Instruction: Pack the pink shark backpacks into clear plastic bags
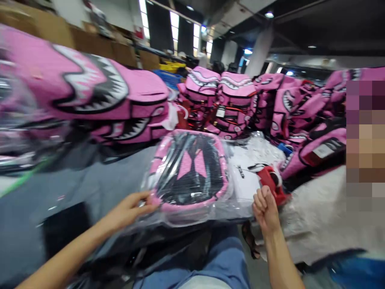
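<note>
A pink and black backpack [192, 172] in a clear plastic bag [189, 216] lies on the table in front of me, its black padded side with two pink patches facing up. The fingers of my left hand [135, 208] are closed on the near left corner of the wrapped backpack. Right of it, my right hand [266, 206] is a raised fist at the table's edge; whatever it may hold is hidden. Just behind that fist is a red tape dispenser [272, 184]. White printed sheets [245, 172] lie between the backpack and the dispenser.
Pink shark-mouth backpacks are stacked at the left [144, 88] and along the back [234, 88]. Another pink backpack [319, 152] leans at the right, near a blurred-out person. Crumpled clear plastic [261, 144] lies behind the sheets. A pale plastic-covered pile [319, 212] stands at the right.
</note>
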Demonstrator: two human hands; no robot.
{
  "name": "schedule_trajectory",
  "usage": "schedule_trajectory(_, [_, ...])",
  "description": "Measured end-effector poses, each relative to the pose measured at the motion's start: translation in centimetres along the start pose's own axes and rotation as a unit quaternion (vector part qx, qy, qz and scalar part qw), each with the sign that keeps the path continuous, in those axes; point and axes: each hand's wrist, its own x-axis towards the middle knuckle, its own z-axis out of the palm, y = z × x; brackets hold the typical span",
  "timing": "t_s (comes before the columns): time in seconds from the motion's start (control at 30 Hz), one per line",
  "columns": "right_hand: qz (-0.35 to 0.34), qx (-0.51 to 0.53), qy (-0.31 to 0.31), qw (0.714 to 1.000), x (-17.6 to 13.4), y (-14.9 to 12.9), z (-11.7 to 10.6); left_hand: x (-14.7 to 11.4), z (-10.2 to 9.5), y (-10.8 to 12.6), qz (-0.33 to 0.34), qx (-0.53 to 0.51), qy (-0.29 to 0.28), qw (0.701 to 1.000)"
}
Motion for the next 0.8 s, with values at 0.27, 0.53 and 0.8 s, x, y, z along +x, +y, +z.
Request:
schedule_trajectory(0.27, [-0.006,-0.609,-0.482,0.63,7.2,7.5,19.6,1.0,0.5,0.0,-0.015,-0.025,0.014,0.999])
schedule_trajectory(0.53, [-0.024,-0.755,-0.377,0.536,10.3,8.5,19.3,1.1,0.6,-0.1,-0.004,-0.039,0.009,0.999])
schedule_trajectory(0.8, [-0.03,-0.75,-0.405,0.522,6.5,12.9,19.9,1.5,0.9,-0.3,0.003,-0.012,-0.003,1.0])
